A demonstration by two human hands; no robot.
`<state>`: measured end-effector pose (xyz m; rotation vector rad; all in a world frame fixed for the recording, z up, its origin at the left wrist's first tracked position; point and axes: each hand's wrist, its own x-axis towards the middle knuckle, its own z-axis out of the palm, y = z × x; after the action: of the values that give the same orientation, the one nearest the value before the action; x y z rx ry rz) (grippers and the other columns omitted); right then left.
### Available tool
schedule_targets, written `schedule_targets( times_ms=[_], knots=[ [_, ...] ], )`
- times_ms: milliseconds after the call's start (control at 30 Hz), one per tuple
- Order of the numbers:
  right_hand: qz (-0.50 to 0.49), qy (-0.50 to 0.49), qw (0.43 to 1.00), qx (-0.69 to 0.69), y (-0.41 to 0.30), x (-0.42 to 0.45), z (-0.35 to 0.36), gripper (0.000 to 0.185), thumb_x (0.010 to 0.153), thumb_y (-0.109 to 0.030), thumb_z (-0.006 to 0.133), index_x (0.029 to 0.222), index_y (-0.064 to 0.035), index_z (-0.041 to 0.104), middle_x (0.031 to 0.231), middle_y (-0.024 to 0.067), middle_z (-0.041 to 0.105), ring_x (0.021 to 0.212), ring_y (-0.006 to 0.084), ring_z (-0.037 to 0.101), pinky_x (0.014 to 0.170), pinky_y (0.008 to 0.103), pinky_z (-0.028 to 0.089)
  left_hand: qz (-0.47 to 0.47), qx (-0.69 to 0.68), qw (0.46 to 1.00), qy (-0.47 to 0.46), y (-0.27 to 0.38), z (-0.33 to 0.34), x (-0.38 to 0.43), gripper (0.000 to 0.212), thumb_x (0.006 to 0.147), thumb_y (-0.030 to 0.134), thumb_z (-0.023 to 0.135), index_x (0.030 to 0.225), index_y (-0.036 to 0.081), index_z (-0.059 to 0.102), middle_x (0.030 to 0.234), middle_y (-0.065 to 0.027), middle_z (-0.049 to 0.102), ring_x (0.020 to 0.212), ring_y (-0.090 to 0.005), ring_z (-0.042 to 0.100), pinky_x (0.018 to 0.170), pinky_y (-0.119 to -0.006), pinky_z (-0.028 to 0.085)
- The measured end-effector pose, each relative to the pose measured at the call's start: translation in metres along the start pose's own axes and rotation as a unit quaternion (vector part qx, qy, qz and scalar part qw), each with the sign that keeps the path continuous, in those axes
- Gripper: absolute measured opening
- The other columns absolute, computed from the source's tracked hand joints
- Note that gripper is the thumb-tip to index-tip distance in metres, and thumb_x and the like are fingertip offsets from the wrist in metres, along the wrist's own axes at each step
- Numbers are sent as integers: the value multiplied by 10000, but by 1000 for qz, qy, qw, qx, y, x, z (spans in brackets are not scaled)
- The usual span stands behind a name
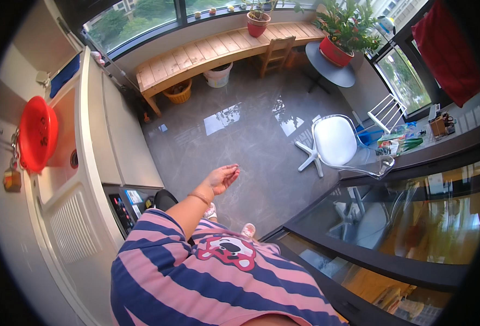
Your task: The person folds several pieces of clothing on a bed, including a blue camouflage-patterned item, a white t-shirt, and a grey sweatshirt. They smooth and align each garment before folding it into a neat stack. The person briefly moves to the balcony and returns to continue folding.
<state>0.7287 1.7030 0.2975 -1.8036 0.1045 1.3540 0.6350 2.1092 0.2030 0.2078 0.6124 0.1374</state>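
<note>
My left hand (222, 179) is held out in front of my body, above the grey tiled floor (191, 146). Its fingers are bent and close together. Whether something small sits between the fingertips cannot be made out. A thin bracelet (199, 198) circles the wrist. My right hand is out of view. Below me are my striped pink and navy shirt (227, 285) and my pale shoes (248, 230). Left of the arm stands a laundry sink with a ribbed washboard (69, 232). A red plastic basin (38, 134) leans upright at the sink's wall, beside a tap with a hanging padlock-like block (12, 180).
A wooden bench (191, 61) runs under the window, with a yellow basket (178, 92) and white bucket (218, 76) beneath. A small wooden chair (278, 55) and round table (333, 77) with a potted plant (341, 36) stand beyond. A transparent swivel chair (336, 140) is right, near glass door panels (386, 220).
</note>
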Motion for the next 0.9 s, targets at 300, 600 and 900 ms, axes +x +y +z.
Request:
schedule_targets(
  times_ms=[300,600,900],
  knots=[
    [40,-30,997,-55,-89,57,61,454,895,-388,523,1215,-67,553,1167,79,588,1072,215,542,941,321,402,56,21,996,66,140,5,73,144,885,29,540,1027,16,564,923,-64,616,849,-131,621,760,-217,549],
    [0,-17,961,-274,-205,292,28,429,874,-355,555,1170,-47,586,1131,119,619,1025,201,583,898,299,431,65,20,991,118,250,11,237,170,886,41,546,1053,12,558,958,-65,605,877,-131,609,786,-217,538],
    [-35,-266,788,-554,-355,458,97,705,841,-537,471,1377,-96,345,1429,197,292,1305,391,285,1078,404,257,64,14,980,185,350,27,440,197,883,23,541,1074,-25,544,980,-82,591,901,-156,597,810,-227,527]
  ],
)
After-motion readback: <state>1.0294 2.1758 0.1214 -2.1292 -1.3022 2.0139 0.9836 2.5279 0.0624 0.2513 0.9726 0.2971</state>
